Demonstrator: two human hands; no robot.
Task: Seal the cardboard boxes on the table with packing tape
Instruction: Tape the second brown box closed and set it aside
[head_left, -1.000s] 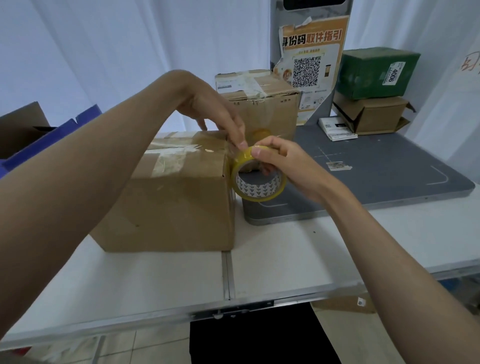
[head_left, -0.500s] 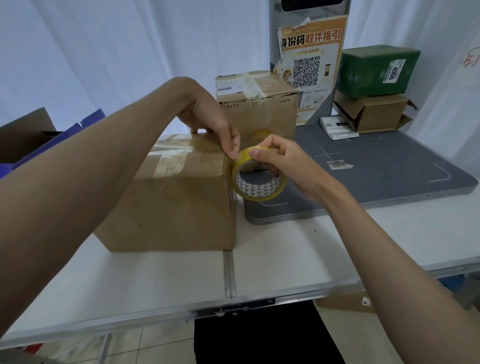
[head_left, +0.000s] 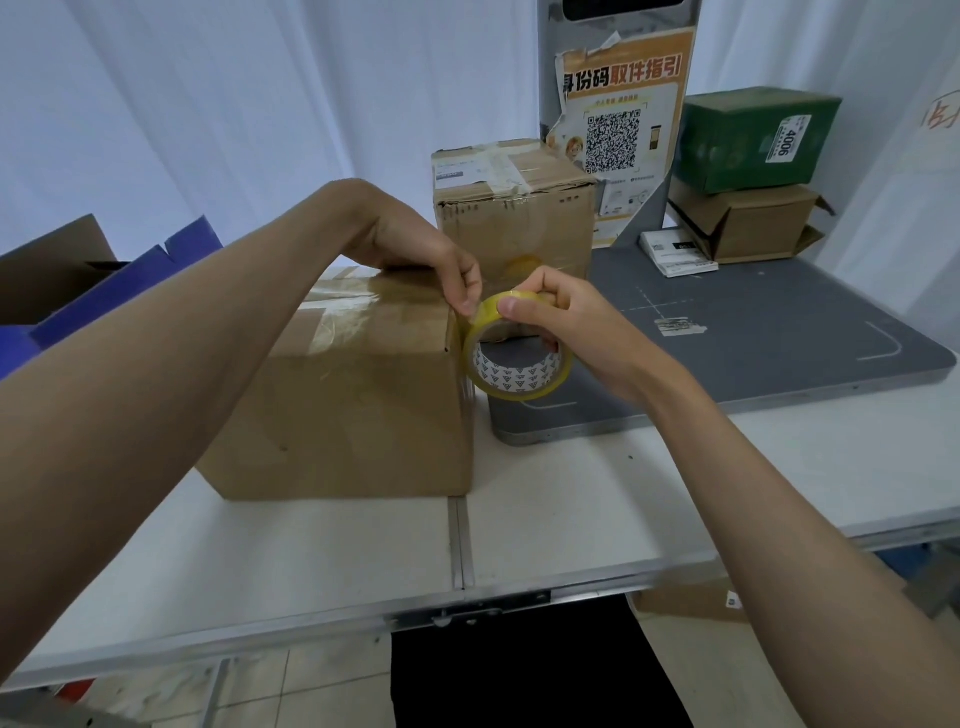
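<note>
A brown cardboard box stands on the white table, with old clear tape across its top. My right hand grips a roll of yellowish packing tape right beside the box's upper right edge. My left hand reaches over the box top, and its fingers pinch the tape end at the box's top right corner. A second, taller taped cardboard box stands just behind, on the grey platform.
A grey scale platform lies at the right, with a poster stand behind it. A green box sits on an open brown box at the back right. A blue and brown open carton is at the left.
My left hand has come down from above the box to its top right corner. The tape roll stays in my right hand at about the same spot.
</note>
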